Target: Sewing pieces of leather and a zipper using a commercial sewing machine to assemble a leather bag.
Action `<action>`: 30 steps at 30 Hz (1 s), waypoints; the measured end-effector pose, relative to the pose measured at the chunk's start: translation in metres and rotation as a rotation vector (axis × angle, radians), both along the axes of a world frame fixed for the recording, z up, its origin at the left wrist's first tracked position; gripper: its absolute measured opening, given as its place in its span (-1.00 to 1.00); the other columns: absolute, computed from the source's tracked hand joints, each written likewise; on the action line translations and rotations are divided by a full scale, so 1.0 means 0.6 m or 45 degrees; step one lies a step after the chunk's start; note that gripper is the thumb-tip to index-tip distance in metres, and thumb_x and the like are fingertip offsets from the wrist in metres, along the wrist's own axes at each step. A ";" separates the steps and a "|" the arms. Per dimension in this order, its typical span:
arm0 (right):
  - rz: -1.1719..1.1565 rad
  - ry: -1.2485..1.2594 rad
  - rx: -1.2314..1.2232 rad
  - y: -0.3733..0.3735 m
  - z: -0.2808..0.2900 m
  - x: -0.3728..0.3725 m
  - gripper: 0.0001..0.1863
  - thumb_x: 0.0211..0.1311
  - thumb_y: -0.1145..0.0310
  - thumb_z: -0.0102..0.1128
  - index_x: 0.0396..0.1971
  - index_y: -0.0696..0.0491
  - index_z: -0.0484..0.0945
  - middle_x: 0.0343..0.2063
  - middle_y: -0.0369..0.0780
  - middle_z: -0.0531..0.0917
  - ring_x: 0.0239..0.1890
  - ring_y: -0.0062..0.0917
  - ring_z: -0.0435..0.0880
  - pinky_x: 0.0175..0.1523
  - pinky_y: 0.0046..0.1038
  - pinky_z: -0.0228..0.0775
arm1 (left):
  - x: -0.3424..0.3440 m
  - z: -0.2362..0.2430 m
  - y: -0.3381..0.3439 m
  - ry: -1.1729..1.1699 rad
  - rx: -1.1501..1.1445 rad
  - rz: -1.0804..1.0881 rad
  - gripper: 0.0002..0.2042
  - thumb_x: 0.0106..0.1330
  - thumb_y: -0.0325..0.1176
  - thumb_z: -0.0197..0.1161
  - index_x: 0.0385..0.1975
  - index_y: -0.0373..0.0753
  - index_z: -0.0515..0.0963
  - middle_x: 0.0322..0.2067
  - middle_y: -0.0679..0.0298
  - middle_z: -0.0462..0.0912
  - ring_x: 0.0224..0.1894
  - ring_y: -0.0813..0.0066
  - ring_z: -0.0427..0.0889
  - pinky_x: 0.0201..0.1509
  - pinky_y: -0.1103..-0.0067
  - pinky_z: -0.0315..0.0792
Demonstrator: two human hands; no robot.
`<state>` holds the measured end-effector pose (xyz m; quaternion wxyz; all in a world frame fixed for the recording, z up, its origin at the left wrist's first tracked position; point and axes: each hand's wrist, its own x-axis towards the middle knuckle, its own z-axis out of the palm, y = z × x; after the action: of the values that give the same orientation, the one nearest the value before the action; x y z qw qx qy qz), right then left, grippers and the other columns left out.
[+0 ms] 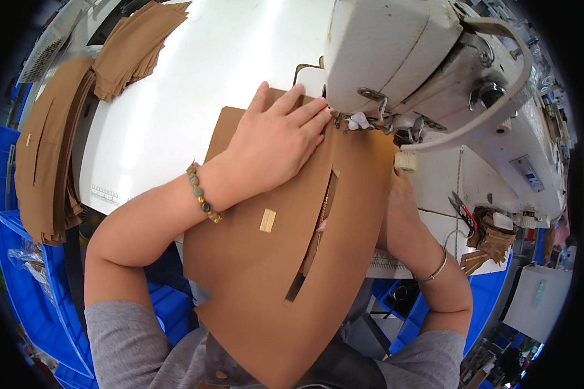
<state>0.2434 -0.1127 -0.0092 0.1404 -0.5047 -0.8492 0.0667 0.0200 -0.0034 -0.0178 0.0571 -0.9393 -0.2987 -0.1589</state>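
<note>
A large brown panel (246,259) hangs from the sewing machine (383,58) over the table edge toward my body, with a long slot, a zipper (326,201) inside it and a small pale tab (267,220). My left hand (279,133) lies palm down on the panel's upper part, fingers stretched out, tips just left of the presser foot (344,120). My right hand (398,201) is at the panel's right edge, its fingers mostly hidden behind the panel; what looks like a pink fingertip shows through the slot.
Stacks of brown pieces (45,155) lie at the left of the white table (162,104). Red-handled scissors (467,217) and brown scraps (490,243) lie at the right. Blue bins (19,292) stand along the near edge, below table level.
</note>
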 end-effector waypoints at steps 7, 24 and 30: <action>-0.019 0.049 0.095 0.000 0.003 -0.006 -0.13 0.15 -0.22 0.37 0.36 0.04 0.51 0.10 -0.12 0.73 0.11 -0.23 0.73 0.41 0.29 0.12 | 0.014 -0.009 0.058 0.020 0.086 0.088 -0.63 0.53 -0.17 0.11 0.15 -0.23 0.66 0.26 0.33 0.64 0.34 0.18 0.49 0.33 0.09 0.36; 0.004 0.005 0.095 0.003 0.007 -0.005 -0.09 0.07 -0.27 0.41 0.33 0.02 0.56 0.18 -0.17 0.71 0.16 -0.28 0.71 0.43 0.30 0.12 | -0.018 -0.002 -0.041 -0.151 -0.279 -0.103 -0.53 0.47 -0.32 0.23 0.36 -0.21 0.47 0.38 0.17 0.50 0.44 0.10 0.44 0.49 0.02 0.30; -0.007 0.023 0.094 0.003 0.006 -0.004 -0.09 0.08 -0.25 0.41 0.34 0.03 0.54 0.21 -0.17 0.69 0.18 -0.29 0.70 0.43 0.30 0.12 | -0.021 -0.002 -0.040 -0.180 -0.294 -0.136 -0.55 0.47 -0.33 0.22 0.35 -0.20 0.50 0.36 0.18 0.52 0.44 0.08 0.43 0.49 0.01 0.29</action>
<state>0.2412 -0.1111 -0.0056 0.1665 -0.5008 -0.8485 0.0396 0.0072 -0.0272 -0.0190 -0.0812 -0.9406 -0.2678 -0.1921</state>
